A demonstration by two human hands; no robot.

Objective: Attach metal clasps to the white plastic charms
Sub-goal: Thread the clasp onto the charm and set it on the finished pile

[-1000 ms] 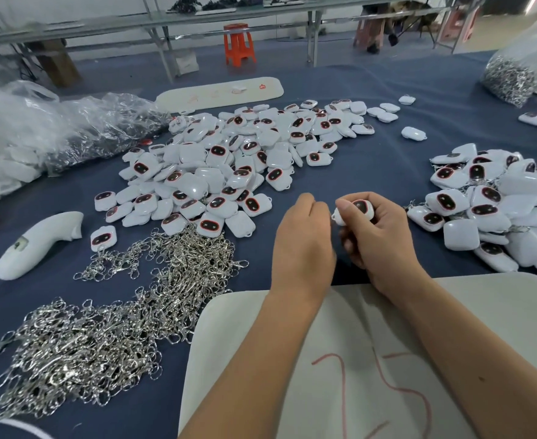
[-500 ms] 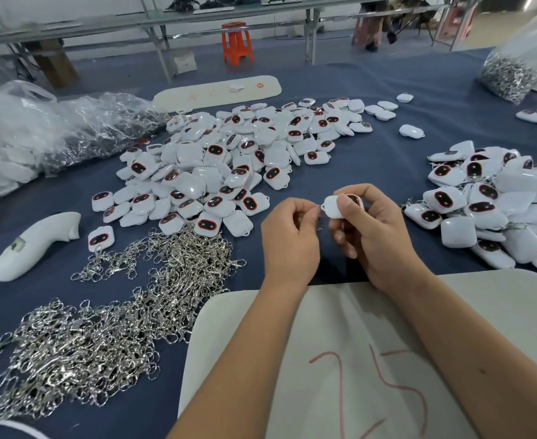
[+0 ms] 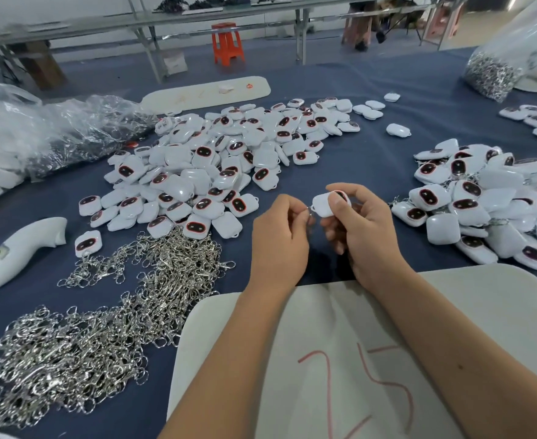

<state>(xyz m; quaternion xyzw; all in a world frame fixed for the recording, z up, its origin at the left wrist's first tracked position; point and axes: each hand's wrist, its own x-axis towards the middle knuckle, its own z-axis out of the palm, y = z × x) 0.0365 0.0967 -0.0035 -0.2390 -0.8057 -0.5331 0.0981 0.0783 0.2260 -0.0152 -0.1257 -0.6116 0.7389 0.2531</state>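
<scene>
My right hand [image 3: 363,229] holds a white plastic charm [image 3: 325,205] between thumb and fingers, above the blue table. My left hand [image 3: 278,239] pinches a small metal clasp [image 3: 309,213] right at the charm's left corner; most of the clasp is hidden by my fingers. A big pile of loose white charms [image 3: 216,166] with dark oval faces lies ahead on the left. A heap of silver clasps [image 3: 102,315] spreads over the near left. Another pile of charms [image 3: 488,204] with clasps showing among them sits to the right.
A white foam board [image 3: 324,359] marked in red lies under my forearms. A white handle-shaped tool [image 3: 17,251] rests at far left. Clear plastic bags [image 3: 39,134] crowd the back left, and a bag of clasps [image 3: 491,74] stands back right. An oval white board [image 3: 207,93] lies behind.
Both hands rose a little and turned; my left hand's fingers opened toward the charm's corner, and the clasp now meets the charm's left edge. The piles have not moved.
</scene>
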